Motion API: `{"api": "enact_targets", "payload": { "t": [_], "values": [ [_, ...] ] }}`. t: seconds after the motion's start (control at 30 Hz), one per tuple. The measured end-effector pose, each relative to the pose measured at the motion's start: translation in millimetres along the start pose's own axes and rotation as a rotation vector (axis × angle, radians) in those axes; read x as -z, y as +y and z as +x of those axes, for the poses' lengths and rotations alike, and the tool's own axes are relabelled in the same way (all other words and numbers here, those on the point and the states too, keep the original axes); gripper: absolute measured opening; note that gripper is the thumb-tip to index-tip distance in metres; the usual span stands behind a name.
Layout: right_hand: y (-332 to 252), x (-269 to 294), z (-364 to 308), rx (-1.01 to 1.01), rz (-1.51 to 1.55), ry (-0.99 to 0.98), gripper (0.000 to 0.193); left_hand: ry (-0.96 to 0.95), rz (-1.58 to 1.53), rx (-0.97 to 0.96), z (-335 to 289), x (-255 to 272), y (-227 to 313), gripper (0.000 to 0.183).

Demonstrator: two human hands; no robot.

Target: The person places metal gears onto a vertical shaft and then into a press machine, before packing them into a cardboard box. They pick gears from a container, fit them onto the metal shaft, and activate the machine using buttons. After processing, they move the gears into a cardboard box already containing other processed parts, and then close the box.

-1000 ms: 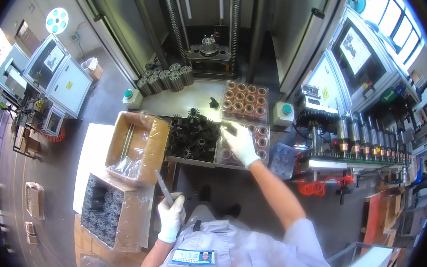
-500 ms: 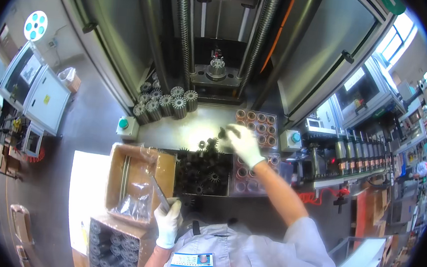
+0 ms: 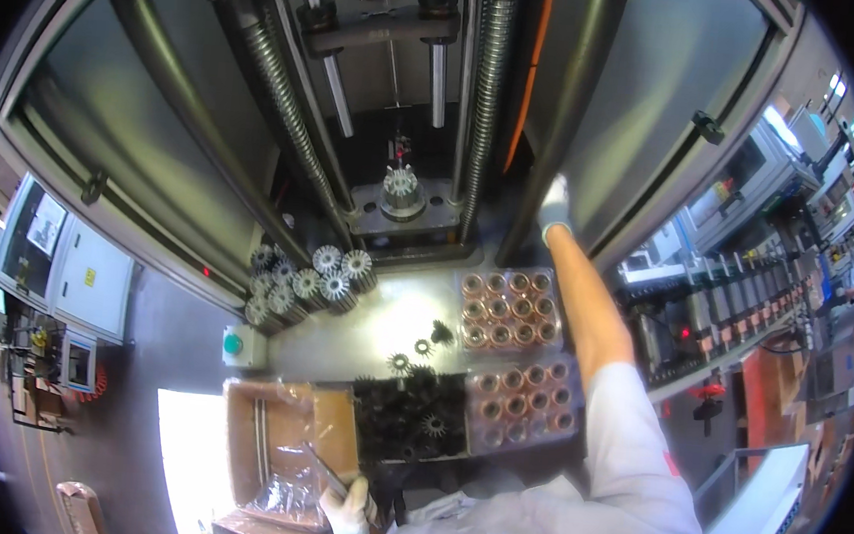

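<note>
At the lower middle my left hand (image 3: 352, 510), in a white glove, is closed around a thin grey metal bar (image 3: 327, 470), which slants up over an open carton. My right arm is stretched far forward on the right. At its end my gloved right hand (image 3: 555, 203) is beside the dark upright post (image 3: 563, 127) of the press; its fingers are too indistinct to read. A small dark toothed stack (image 3: 441, 332) sits on the bright metal plate (image 3: 384, 309), close to loose toothed discs (image 3: 399, 363). A pale slotted core (image 3: 401, 182) stands on the press fixture (image 3: 402, 205).
Slotted metal cores (image 3: 327, 259) stand at the plate's left. Clear trays of copper-coloured rings (image 3: 509, 309) lie at right. A black bin (image 3: 404, 426) of toothed discs adjoins the cardboard carton (image 3: 334, 425). A green button box (image 3: 233, 345) stands left; press columns and door panels flank the work area.
My right hand has left the dark toothed stack on the plate and reached forward and right to the post. The view has shifted toward the press. My left hand still holds the bar.
</note>
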State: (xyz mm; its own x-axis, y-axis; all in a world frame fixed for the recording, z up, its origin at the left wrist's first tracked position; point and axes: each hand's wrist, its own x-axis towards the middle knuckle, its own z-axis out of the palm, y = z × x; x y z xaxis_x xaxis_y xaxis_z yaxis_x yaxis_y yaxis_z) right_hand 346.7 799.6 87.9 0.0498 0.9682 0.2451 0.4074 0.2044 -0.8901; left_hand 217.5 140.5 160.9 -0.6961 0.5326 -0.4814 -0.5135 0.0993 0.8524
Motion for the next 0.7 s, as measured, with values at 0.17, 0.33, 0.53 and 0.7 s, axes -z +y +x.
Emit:
{"api": "enact_targets", "payload": {
  "t": [0.17,0.33,0.53,0.7],
  "values": [
    [-8,-67,1,0.622,-0.424,-0.141,0.063,0.381,0.177,0.014,-20,-1,-5,0.01],
    [-21,-75,24,0.368,-0.497,-0.471,0.053,0.458,0.133,-0.104,-14,3,-35,0.007],
    [-20,-114,11,0.311,-0.509,-0.198,0.027,0.44,0.153,-0.024,-7,-12,-19,0.011],
    [15,-78,32,0.306,0.256,0.081,0.032,0.194,0.075,0.023,20,1,-14,0.009]
  ]
}}
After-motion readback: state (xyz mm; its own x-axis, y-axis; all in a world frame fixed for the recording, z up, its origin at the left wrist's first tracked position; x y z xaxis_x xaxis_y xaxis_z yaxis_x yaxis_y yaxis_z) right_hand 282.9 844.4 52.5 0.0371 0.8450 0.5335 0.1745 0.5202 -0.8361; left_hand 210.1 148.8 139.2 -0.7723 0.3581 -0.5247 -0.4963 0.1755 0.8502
